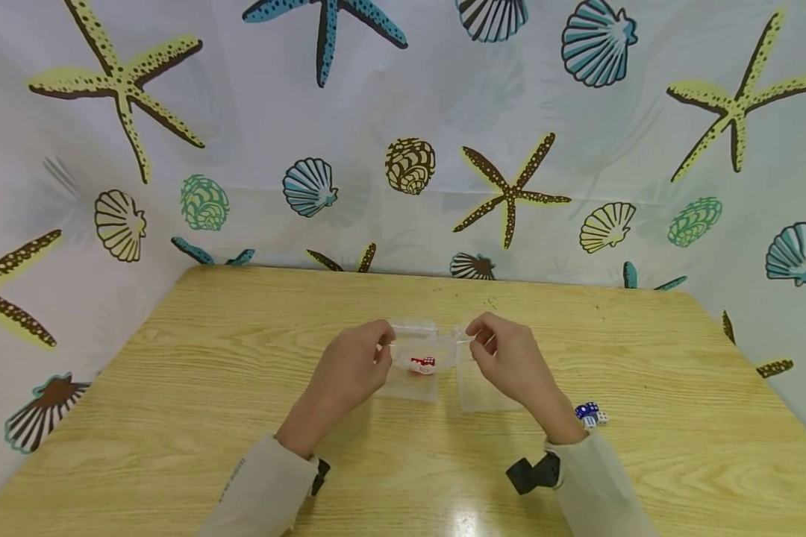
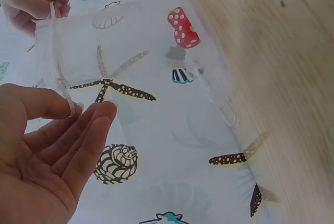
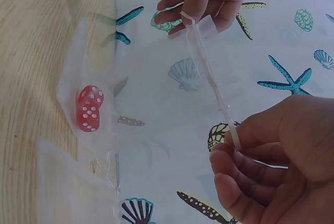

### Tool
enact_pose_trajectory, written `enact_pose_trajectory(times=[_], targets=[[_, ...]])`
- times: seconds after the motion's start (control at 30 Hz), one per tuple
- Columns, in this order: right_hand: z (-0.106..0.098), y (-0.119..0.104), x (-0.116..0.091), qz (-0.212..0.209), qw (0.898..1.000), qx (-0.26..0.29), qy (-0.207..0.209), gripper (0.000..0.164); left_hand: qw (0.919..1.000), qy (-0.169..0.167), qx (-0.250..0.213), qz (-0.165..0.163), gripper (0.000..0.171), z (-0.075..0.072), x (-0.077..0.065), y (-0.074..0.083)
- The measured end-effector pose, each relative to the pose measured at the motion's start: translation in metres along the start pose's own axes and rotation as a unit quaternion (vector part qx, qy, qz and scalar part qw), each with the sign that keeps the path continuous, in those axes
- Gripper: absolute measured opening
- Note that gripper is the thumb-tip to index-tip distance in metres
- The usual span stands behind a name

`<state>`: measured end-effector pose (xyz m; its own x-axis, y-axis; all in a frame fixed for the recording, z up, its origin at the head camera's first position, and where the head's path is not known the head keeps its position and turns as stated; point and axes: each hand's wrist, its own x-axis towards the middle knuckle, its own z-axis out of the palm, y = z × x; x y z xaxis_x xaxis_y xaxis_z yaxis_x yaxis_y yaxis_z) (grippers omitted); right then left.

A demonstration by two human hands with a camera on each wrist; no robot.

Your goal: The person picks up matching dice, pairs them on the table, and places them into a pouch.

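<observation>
A small sheer white drawstring pouch [image 1: 446,350] hangs between my two hands, its cord drawn out to both sides. Two red dice with white dots [image 3: 88,108] lie in the bottom of it, showing through the thin fabric. My left hand [image 1: 357,359] pinches one end of the cord [image 2: 68,98] between thumb and forefinger, the other fingers loosely bent. On the opposite side my right hand [image 1: 510,356] pinches the other end [image 3: 234,135] in the same way. The pouch's mouth is gathered along the cord.
Flat on the wooden table [image 1: 208,418] below my hands lie sheer pouches, one at left [image 1: 410,389] and another at right [image 1: 486,391]. Several blue and white dice [image 1: 589,412] sit beside my right forearm. A shell-and-starfish cloth [image 1: 376,112] hangs behind the table.
</observation>
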<state>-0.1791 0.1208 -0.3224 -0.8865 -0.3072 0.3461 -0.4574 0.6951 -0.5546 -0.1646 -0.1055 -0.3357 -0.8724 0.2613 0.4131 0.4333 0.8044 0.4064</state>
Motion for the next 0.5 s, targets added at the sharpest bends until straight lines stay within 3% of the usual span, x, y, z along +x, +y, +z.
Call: enact_pose_trajectory(times=[0.23,0.5], targets=[[-0.004,0.005,0.001,0.023,0.999,0.029,-0.014,0.008,0.9993,-0.013,-0.017,-0.030,0.009,-0.005,0.000,-0.003],[-0.008,0.009,0.002,0.041,0.998,0.054,-0.011,0.010,0.9927,-0.042,-0.096,-0.060,0.012,-0.012,0.003,-0.008]])
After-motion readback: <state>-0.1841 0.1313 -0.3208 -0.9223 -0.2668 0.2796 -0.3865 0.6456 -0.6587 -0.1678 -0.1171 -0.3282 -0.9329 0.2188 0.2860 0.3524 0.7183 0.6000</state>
